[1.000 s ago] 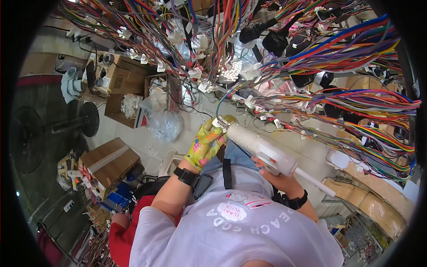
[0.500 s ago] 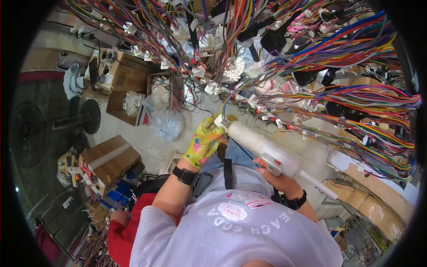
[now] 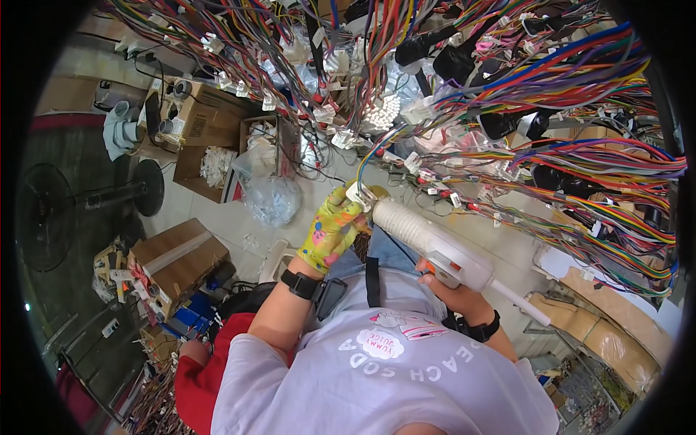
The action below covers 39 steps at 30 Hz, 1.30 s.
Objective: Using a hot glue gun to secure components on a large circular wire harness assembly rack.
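My left hand (image 3: 328, 235), in a yellow patterned glove, is closed on a white plastic connector (image 3: 357, 194). Several thin coloured wires (image 3: 371, 157) run up from that connector toward the hanging bundles. In my bare right hand (image 3: 460, 297) is a white hot glue gun (image 3: 413, 230) with a ribbed barrel and an orange trigger. Its front end points up and left, close beside the connector; whether the tip touches it is hidden. From the gun's rear a pale glue stick (image 3: 522, 301) sticks out to the right.
Thick bundles of coloured wires (image 3: 580, 65) with white connectors hang across the top and right. Open cartons (image 3: 199, 170) and a clear plastic bag (image 3: 268, 196) stand at far left. Nearer left is a taped carton (image 3: 177, 261). A person's red sleeve (image 3: 199, 391) shows beside me.
The connector in my left hand has tilted and shifted slightly left and up. The glue gun and my right hand have barely moved.
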Available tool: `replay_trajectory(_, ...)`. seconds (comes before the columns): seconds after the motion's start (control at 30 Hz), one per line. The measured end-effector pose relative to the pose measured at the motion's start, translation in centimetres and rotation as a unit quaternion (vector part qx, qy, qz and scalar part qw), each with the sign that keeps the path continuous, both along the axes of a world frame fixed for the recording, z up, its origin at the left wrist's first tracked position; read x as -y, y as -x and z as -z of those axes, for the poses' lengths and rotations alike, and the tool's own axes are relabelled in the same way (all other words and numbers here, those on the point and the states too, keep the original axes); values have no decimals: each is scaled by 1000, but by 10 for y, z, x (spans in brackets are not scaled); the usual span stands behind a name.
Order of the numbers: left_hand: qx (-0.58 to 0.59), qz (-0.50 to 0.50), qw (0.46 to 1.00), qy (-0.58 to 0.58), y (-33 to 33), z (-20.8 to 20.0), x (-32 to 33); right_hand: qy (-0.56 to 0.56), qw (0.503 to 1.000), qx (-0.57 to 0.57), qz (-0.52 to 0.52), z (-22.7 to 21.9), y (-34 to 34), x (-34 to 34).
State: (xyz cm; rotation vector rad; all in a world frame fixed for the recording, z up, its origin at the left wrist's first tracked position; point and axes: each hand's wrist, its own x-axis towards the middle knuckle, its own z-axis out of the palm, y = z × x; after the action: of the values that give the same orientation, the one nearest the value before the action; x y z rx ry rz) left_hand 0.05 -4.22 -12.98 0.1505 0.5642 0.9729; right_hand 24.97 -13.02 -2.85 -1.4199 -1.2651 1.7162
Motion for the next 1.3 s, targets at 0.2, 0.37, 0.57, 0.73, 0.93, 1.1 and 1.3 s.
replay_trajectory(0.2,11,-11,1000,11,-3,4,-1,5,1000,0,20,1,2,0)
replay_trajectory(0.37,10,-15,1000,4,-1,3,-2,-9,998,-8,58,0,5,-2)
replay_trajectory(0.57,7,-4,1000,4,-2,4,-3,-8,1000,12,-13,1,0,-3)
replay_trajectory(0.73,1,-23,1000,5,-4,-1,-3,23,1000,-12,13,-1,2,-6)
replay_trajectory(0.93,16,-42,999,19,-10,-11,-3,19,999,-32,18,-5,2,-6)
replay_trajectory(1.1,13,-28,999,10,-6,3,-1,15,1000,-9,0,-6,1,-8)
replay_trajectory(1.3,8,-25,1000,9,-7,7,0,9,1000,-7,-4,-4,0,-7)
